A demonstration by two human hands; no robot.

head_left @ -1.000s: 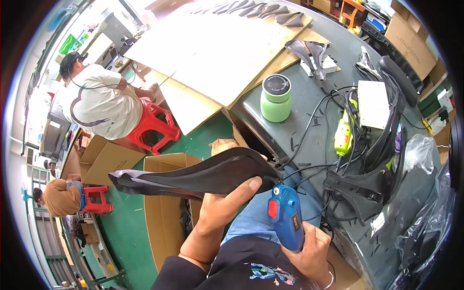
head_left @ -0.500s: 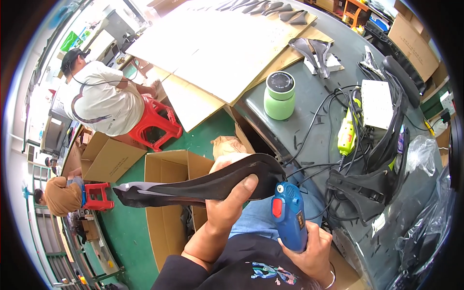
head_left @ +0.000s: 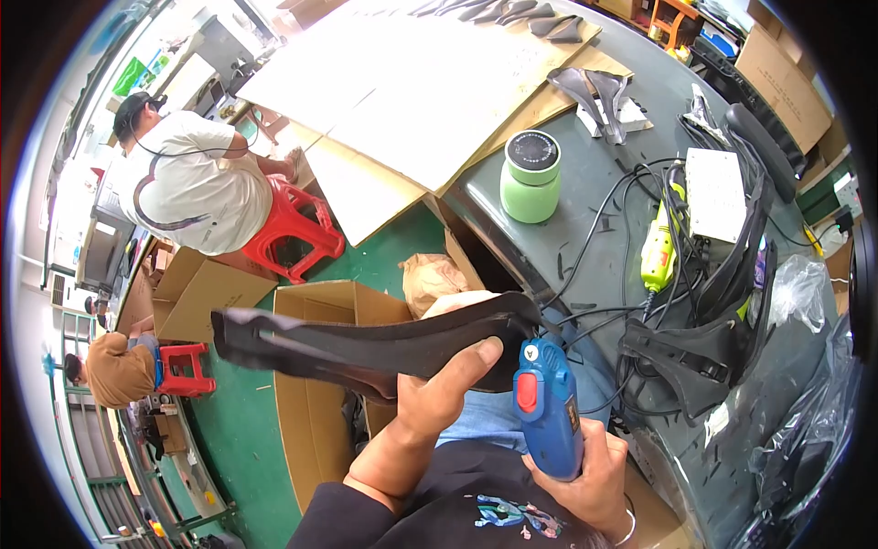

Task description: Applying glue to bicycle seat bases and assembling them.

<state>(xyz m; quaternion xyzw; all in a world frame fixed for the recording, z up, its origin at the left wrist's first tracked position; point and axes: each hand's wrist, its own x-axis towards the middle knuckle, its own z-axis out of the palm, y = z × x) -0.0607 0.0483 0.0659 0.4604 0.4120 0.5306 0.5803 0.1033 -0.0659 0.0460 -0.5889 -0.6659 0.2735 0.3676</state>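
Beside the right hand [head_left: 590, 478], curled round a blue tool [head_left: 547, 412], the left hand [head_left: 437, 397] pinches a black saddle [head_left: 393, 348]; work seems underway, remainder unclear.

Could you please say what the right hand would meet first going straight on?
Led by the blue power tool, the right hand would probably meet the black saddle-shaped piece, though depth is unclear.

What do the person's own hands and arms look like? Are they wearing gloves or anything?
No gloves: the left hand and right hand are bare. A thin, pale band circles the right wrist. The left arm has a black sleeve, with the forearm bare below it.
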